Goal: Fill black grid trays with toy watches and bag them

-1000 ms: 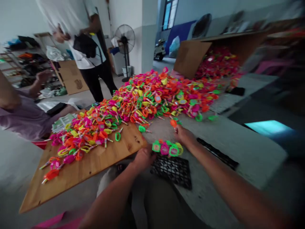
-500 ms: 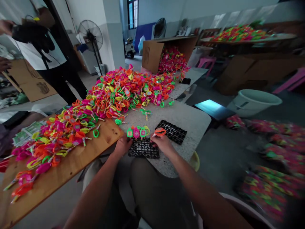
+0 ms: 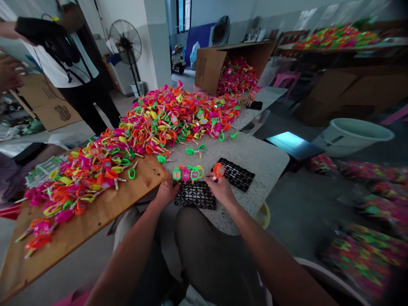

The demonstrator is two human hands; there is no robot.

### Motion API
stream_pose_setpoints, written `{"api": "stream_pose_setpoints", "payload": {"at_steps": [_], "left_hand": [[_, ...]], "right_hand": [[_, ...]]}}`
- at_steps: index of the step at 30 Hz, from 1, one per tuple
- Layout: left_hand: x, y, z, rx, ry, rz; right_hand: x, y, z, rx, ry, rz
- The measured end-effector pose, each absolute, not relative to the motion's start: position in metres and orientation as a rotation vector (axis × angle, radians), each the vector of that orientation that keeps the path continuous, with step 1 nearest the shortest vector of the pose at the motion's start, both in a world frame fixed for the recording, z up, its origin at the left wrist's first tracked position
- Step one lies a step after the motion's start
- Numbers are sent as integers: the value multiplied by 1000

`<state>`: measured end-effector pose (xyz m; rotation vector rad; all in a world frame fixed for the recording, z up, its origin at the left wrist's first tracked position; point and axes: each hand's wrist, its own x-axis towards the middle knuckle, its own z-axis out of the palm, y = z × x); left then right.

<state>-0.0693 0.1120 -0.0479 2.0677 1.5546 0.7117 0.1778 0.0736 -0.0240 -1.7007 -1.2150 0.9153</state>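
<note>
A black grid tray (image 3: 195, 196) lies at the table's near edge. Several toy watches (image 3: 185, 174), green, pink and yellow, stand in a row along its far side. My left hand (image 3: 167, 192) is closed at the tray's left far corner, its fingers partly hidden; whether it grips the tray or a watch stem is unclear. An orange toy watch (image 3: 218, 170) with a thin stem is pinched upright in my right hand (image 3: 223, 189), just above the tray's right side. Behind that hand lies a second black grid tray (image 3: 236, 174) with no watches in it.
A big heap of coloured toy watches (image 3: 178, 114) spreads over the table and a wooden board (image 3: 140, 174) on the left. More spill from a cardboard box (image 3: 208, 70). A person (image 3: 79, 68) stands at the far left. A pale bucket (image 3: 353, 138) stands right.
My right hand has turned the orange watch from lying sideways to upright, face showing. My left hand stays at the tray's corner. The whole view has shifted slightly.
</note>
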Motion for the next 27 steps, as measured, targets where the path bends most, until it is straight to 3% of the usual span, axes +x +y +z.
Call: {"api": "stream_pose_setpoints", "payload": {"at_steps": [9, 27], "left_hand": [[-69, 115, -49, 2085, 1547, 678], [-67, 111, -43, 2100, 1521, 724]], "right_hand": [[174, 74, -19, -1612, -1100, 1303], [160, 81, -23, -1878, -1909, 589]]}}
